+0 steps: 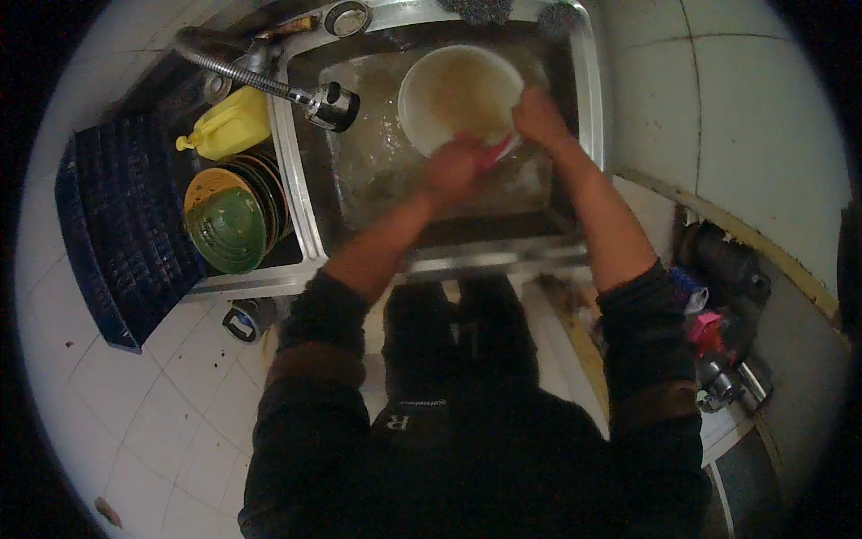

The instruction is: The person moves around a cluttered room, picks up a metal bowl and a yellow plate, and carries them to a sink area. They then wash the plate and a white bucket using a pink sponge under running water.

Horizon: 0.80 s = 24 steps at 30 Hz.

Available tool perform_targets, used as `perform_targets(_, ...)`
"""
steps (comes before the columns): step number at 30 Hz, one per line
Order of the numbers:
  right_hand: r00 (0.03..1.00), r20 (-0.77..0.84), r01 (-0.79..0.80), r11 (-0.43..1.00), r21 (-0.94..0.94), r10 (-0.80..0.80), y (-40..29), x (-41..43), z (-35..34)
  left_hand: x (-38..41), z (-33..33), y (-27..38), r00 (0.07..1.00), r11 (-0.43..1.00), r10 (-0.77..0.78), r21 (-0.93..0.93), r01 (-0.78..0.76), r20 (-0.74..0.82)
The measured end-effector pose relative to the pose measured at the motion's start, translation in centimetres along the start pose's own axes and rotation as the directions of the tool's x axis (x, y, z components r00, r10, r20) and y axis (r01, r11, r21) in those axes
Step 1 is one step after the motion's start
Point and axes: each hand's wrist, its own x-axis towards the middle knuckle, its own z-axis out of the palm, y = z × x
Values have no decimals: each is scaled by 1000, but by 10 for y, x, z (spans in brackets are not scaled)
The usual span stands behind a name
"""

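Observation:
A round white bowl or tub (424,101), stained brown inside, is in the steel sink basin (363,209). My right hand (539,116) grips its rim on the right side. At the near rim, my left hand (458,165) is closed around a pink object (498,151), perhaps a scrubber or brush; motion blur hides its exact kind. Part of that pink object lies along the inside of the rim. Over the basin's left side hangs a flexible metal faucet (330,106), its head pointing toward the bowl.
Left of the basin, a green bowl (229,229) leans against several stacked plates (259,175), near a yellow plastic jug (232,124). A dark blue plastic crate (121,222) stands further left. Dark scouring pads (478,9) and a round metal tin (347,20) sit on the back ledge.

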Motion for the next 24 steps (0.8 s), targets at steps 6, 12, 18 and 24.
perform_targets(6,938,-302,-61,940,335,169,-26,-36,35,-14,22,-24,995,986,-65,147,75,-75)
perform_targets(12,987,-3,-152,958,244,158,14,-30,46,-11,12,8,991,988,-78,-142,61,-110)
perform_targets(18,999,-11,-41,995,89,42,-27,-9,6,-36,1,-79,976,957,210,214,-195,-51)
perform_targets(24,903,-354,-147,948,281,245,-23,-52,61,12,18,42,825,806,-546,-176,565,146)
